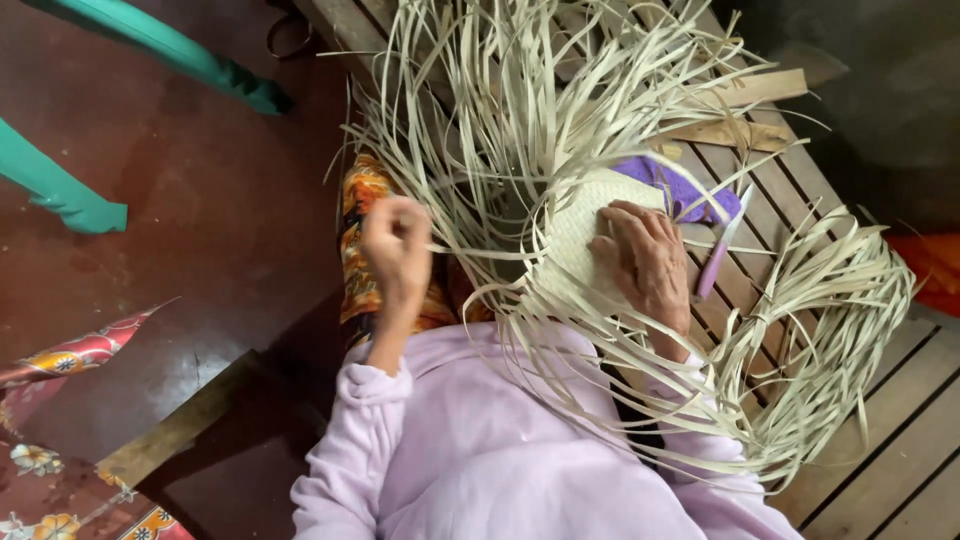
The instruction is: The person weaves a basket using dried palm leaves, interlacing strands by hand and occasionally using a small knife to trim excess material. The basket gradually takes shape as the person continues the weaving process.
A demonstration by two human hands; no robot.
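- Head view, looking down: a person in a pale lilac top sits on a slatted wooden bench [880, 420], weaving a mat from pale straw strips.
- The left hand [397, 250] is closed in a pinch around one loose strip [470, 250], drawn out sideways from the work.
- The right hand [645, 262] lies flat and open, fingers spread, pressing on the woven patch [570, 245]; it grips nothing.
- The woven patch sits directly under the right palm and to the inner side of the left pinch, with the pinched strip running between the two.
- Unwoven strips [820, 300] fan out past the right hand and curl over the lap.
- A small pink-handled knife [722, 250] lies just beyond the right fingers, beside a purple cloth [680, 185].
- Risks, as a judgement: a hard pull could snap the thin strip or loosen the weave if the pressing hand lifts; tangled loose strips could snag; the nearby blade could nick fingers.
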